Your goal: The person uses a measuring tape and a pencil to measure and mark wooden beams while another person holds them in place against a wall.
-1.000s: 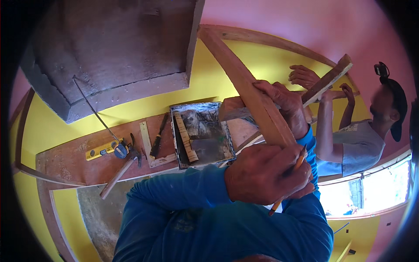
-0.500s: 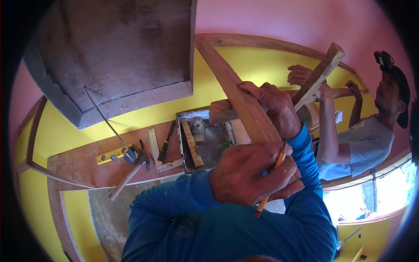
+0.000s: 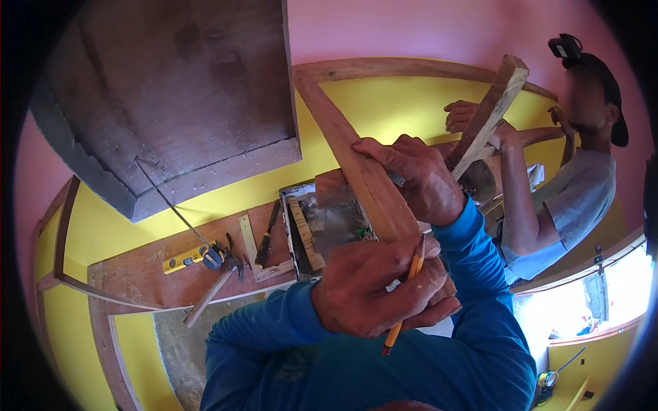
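Observation:
My left hand (image 3: pixel 373 291), fingers curled, holds a yellow-orange pencil (image 3: pixel 413 274) whose tip points up, and rests around the lower end of a wooden batten (image 3: pixel 373 188). Further up, my right hand (image 3: pixel 432 178) grips the same batten, thumb lying across its top face. Its far end overlaps the wall rail in view; I cannot tell whether they touch. A shorter wood piece (image 3: pixel 330 190) passes beneath the batten. Right of my right hand, another thick piece of wood (image 3: pixel 490 113) slants upward, close to a co-worker's hand (image 3: pixel 462 118).
A co-worker in a grey shirt (image 3: pixel 582 195) stands at the right. On the reddish board (image 3: pixel 137 281) lie a yellow spirit level (image 3: pixel 184 261), a hammer (image 3: pixel 211 294), a dark-handled chisel (image 3: pixel 267 236) and a wooden square (image 3: pixel 248 240). A dirty tray (image 3: pixel 291 246) sits beside them. A wooden rail (image 3: pixel 404 67) follows the wall.
The view has shifted slightly. My hands, the batten and the pencil appear a little further left, while the tools appear lower and further right. Both grips look the same.

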The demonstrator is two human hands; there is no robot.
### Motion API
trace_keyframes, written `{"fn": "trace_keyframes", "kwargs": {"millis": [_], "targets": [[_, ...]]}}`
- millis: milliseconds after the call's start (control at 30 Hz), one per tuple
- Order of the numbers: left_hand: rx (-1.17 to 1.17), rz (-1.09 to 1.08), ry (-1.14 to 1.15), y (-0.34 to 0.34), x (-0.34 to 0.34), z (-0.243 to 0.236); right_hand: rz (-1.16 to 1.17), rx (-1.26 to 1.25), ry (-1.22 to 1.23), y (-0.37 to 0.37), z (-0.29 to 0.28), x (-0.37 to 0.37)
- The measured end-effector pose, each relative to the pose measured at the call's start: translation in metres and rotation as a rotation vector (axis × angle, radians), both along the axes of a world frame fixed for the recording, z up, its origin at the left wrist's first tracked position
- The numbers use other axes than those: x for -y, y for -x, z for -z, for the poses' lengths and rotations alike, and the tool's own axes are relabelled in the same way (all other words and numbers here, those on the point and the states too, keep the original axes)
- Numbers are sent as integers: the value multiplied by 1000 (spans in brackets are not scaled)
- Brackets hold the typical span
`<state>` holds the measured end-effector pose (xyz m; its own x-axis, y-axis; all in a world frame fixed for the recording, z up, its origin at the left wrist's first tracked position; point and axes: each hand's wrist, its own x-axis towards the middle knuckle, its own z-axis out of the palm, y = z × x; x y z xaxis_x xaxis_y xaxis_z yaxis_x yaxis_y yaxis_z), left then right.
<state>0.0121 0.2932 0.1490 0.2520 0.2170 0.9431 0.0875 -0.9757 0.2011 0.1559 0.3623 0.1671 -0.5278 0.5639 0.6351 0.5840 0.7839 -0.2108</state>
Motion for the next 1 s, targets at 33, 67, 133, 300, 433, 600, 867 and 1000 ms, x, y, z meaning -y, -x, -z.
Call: {"fn": "trace_keyframes", "kwargs": {"millis": [33, 67, 133, 300, 433, 600, 867, 1000], "targets": [[-8, 7, -8, 0, -1, -1, -26, -14, -40, -1, 2, -2], [-11, 22, -4, 1, -1, -1, -52, -28, -81, -1, 3, -3], [-26, 42, -11, 2, 0, -1, -2, -39, -56, 0, 4, -1], [-93, 13, 67, 9, 5, -2, 86, -197, 83, 2, 9, 6], [-156, 21, 71, 14, 6, -4, -100, -322, -5, -6, 16, 0], [-245, -36, 120, 20, 12, -8, -318, -250, -55, -11, 18, 4], [-203, -100, 162, 21, 17, -14, -331, -265, -57, -10, 11, 6], [-260, 49, 184, 33, 12, -22, -317, -249, -75, -10, 13, 6]]}}
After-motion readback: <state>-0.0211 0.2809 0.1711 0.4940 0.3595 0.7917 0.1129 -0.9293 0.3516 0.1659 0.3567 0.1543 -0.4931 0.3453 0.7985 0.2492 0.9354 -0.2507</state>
